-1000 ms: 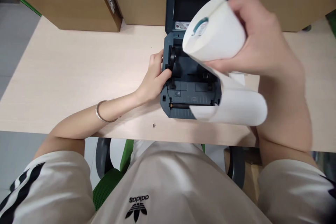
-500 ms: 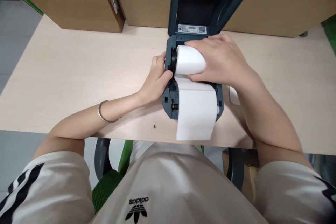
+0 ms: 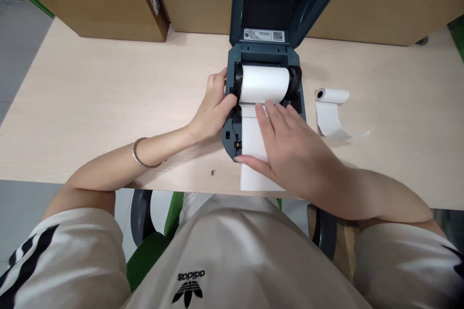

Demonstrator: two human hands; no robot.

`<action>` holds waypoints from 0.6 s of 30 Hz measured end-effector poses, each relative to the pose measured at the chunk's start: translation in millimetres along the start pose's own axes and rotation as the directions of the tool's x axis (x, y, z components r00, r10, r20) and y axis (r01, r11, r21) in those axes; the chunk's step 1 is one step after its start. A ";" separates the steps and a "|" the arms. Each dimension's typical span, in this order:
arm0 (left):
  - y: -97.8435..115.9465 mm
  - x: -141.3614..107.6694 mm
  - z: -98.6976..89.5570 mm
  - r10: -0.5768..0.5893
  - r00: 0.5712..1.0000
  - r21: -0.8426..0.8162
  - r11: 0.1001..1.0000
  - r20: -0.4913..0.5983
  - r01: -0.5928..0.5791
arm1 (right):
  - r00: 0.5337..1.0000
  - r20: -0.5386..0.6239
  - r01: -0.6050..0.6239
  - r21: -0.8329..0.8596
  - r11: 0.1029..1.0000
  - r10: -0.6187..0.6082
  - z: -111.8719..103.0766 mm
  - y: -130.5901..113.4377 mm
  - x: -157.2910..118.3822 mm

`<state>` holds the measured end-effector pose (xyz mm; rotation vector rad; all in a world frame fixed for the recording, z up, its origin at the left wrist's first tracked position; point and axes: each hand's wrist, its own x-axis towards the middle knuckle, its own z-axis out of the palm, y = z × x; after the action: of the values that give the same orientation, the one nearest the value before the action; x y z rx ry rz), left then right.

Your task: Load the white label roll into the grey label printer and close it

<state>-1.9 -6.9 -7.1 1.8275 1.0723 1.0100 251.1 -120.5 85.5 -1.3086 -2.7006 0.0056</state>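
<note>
A dark blue label printer [image 3: 229,147] stands on the table with its lid [image 3: 237,5] raised. Inside it, a white label roll [image 3: 264,84] sits between two black roll holders. The roll's paper strip [image 3: 252,130] runs toward me over the printer's front and past its edge. My left hand [image 3: 213,104] grips the printer's left side wall, thumb on top. My right hand [image 3: 290,147] lies over the strip with fingers stretched out and touching the paper just below the roll. It hides the strip's right part and the printer's front right corner.
To the printer's right lies a small paper roll [image 3: 335,95], partly unrolled. Large cardboard boxes [image 3: 119,0] stand along the back of the table [image 3: 90,101]. The table's front edge is close to my body, and a chair armrest [image 3: 141,217] is below it.
My right hand has left the label roll and moved toward me onto the paper strip. The roll's right end, the right holder and the small roll now show.
</note>
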 end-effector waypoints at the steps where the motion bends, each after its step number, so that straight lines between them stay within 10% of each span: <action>1: -0.3 -0.1 -0.2 -0.004 1.000 -0.005 1.000 0.002 0.004 | 1.000 -0.018 -0.004 -0.020 1.000 0.003 4.4 -6.5 -3.8; 11: -0.6 -3.5 1.1 -0.051 0.999 -0.066 0.997 -0.007 0.050 | 0.996 -0.047 0.069 -0.123 0.990 -0.075 5.0 -29.4 -15.8; 18: 0.6 -3.4 -0.3 -0.039 0.999 -0.010 0.999 0.001 0.039 | 0.981 -0.070 0.181 -0.027 0.983 -0.182 -46.8 2.0 -15.5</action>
<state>-3.0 -10.1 -7.3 1.7923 1.0957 0.9900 268.1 -134.1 129.8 -1.0409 -2.7538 -0.0869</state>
